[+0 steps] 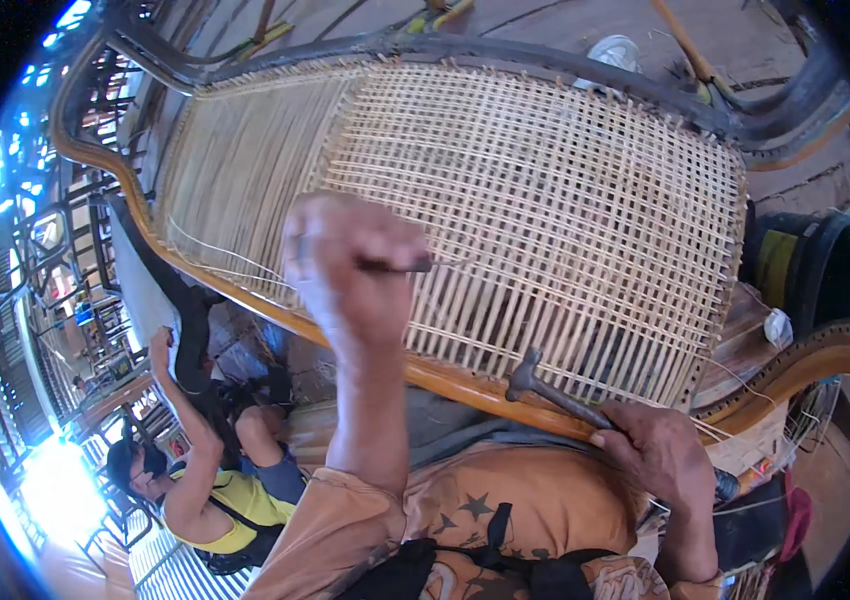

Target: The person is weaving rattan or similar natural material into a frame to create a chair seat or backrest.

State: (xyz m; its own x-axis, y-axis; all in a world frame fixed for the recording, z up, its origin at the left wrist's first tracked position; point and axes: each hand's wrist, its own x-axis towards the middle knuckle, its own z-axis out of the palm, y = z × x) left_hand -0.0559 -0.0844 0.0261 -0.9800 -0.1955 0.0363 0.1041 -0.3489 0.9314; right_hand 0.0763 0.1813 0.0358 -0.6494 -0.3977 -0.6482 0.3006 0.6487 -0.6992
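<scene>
Across the view stretches a long wooden frame [475, 392] with a panel of woven cane strips [545, 170]. The right part is an open lattice; at the left, strips lie close together in one direction. My right hand [660, 452] is closed around the handle of a hammer [555, 393], whose head rests at the frame's near rail. Raised over the weave, my left hand [350, 265] is closed on a short dark rod-like tool [407, 266]. Its far end is hidden in the fist, and the hand is slightly blurred. Along the near side, the lengthwise strips run uncrossed.
At lower left a person in a yellow top [250, 515] works at another piece. A dark bucket [830, 265] stands beyond the frame's right end. Loose cane strands [220, 255] stick out at the left. Dark metal frames [55, 240] are stacked at the far left.
</scene>
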